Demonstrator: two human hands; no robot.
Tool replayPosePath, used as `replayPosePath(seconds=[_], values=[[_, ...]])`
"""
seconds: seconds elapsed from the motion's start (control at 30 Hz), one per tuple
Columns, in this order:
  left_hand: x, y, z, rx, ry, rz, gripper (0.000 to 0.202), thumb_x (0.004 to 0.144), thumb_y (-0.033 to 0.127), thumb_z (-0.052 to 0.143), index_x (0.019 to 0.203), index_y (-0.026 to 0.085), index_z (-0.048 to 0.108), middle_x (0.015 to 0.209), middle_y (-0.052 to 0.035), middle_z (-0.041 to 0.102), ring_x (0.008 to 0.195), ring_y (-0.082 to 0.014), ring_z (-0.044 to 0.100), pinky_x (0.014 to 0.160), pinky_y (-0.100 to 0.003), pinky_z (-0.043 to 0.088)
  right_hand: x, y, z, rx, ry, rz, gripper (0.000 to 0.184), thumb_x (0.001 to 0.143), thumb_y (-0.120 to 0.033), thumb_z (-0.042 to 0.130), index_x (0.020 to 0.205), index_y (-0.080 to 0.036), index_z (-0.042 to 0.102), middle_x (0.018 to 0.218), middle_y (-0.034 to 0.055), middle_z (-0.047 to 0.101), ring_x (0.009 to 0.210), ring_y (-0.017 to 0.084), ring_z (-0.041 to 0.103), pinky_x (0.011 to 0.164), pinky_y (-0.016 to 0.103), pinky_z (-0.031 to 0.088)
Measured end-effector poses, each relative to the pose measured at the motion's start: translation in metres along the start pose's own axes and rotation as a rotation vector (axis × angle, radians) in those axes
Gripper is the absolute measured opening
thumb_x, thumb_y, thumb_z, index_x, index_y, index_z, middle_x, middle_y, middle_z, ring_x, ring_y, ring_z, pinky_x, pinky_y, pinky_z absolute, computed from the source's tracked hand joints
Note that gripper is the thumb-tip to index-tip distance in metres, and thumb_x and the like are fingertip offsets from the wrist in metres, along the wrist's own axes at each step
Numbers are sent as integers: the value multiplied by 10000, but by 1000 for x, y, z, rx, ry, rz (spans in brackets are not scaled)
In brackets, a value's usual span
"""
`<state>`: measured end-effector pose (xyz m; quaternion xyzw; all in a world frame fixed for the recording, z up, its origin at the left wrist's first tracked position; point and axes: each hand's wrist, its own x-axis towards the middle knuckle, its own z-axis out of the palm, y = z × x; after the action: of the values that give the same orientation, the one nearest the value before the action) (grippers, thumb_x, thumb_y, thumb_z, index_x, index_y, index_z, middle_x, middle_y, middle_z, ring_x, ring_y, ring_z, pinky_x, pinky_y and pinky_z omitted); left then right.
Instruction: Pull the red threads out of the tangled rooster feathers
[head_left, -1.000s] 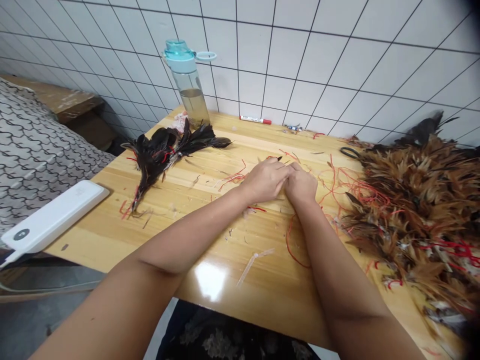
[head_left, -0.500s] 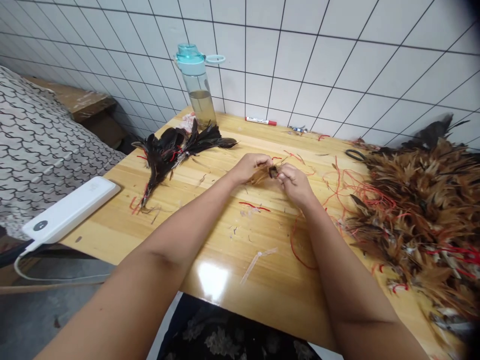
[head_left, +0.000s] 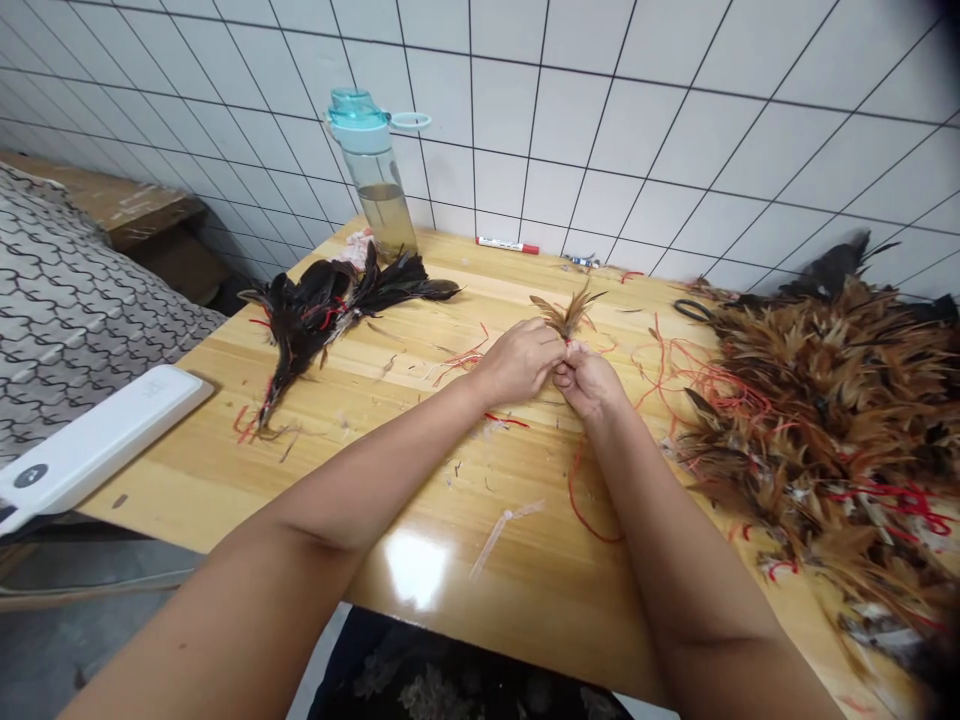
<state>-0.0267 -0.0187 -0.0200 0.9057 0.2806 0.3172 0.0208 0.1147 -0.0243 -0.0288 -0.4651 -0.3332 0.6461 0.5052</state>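
Note:
My left hand [head_left: 520, 358] and my right hand [head_left: 589, 378] meet over the middle of the wooden table [head_left: 450, 520], both with fingers pinched. Between them they grip the base of a small brown feather bundle [head_left: 566, 312] that fans upward and away from me. Red thread [head_left: 589, 505] trails on the table below my right wrist. A big heap of brown feathers [head_left: 832, 420] with red threads lies to the right. To the left lies a pile of dark feathers [head_left: 330, 305].
A water bottle with a teal lid [head_left: 375, 175] stands at the back by the tiled wall, with a red-capped marker [head_left: 508, 245] beside it. A white power bank [head_left: 90, 440] lies on the table's left corner. Black scissors [head_left: 694, 310] rest near the brown heap. A patterned cushion [head_left: 67, 310] sits left.
My hands lifted slightly from the table and turned the small brown feather bundle so its tips now stand up above my fingers.

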Motion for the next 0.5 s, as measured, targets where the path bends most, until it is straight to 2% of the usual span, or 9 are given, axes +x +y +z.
replayPosePath(seconds=[0.13, 0.23, 0.3, 0.4, 0.5], values=[[1, 1, -2, -67, 36, 8, 205, 878, 157, 430, 821, 172, 626, 896, -86, 626, 914, -204, 524, 862, -348, 424, -2, -1, 3, 41, 23, 37, 240, 673, -137, 592, 684, -211, 363, 516, -102, 365, 404, 35, 288, 372, 137, 163], [1, -1, -4, -126, 46, -10, 196, 884, 155, 435, 834, 164, 624, 954, -87, 634, 944, -190, 543, 865, -330, 432, -2, 1, 4, -107, 68, 3, 173, 735, -158, 523, 680, -216, 370, 539, -86, 375, 413, 56, 286, 387, 169, 175], [0, -1, -6, -57, 22, -13, 201, 890, 166, 435, 860, 163, 633, 934, -87, 635, 916, -194, 542, 834, -333, 428, -2, 2, 3, -399, 158, -123, 175, 802, -179, 456, 653, -220, 372, 577, -52, 416, 454, 84, 344, 421, 203, 242], [1, 1, -9, 120, -14, 24, 234, 883, 139, 420, 889, 166, 652, 907, -92, 633, 873, -204, 516, 771, -338, 402, -5, 3, 1, -1036, 262, -365, 201, 841, -190, 434, 642, -216, 440, 753, 35, 563, 619, 145, 507, 545, 266, 363], [3, -1, -13, 167, -36, 67, 255, 870, 102, 414, 855, 167, 659, 863, -89, 630, 840, -196, 498, 753, -332, 390, -9, 1, -1, -1459, 211, -429, 135, 844, -192, 453, 780, -216, 570, 936, 90, 636, 755, 203, 586, 633, 306, 393]])
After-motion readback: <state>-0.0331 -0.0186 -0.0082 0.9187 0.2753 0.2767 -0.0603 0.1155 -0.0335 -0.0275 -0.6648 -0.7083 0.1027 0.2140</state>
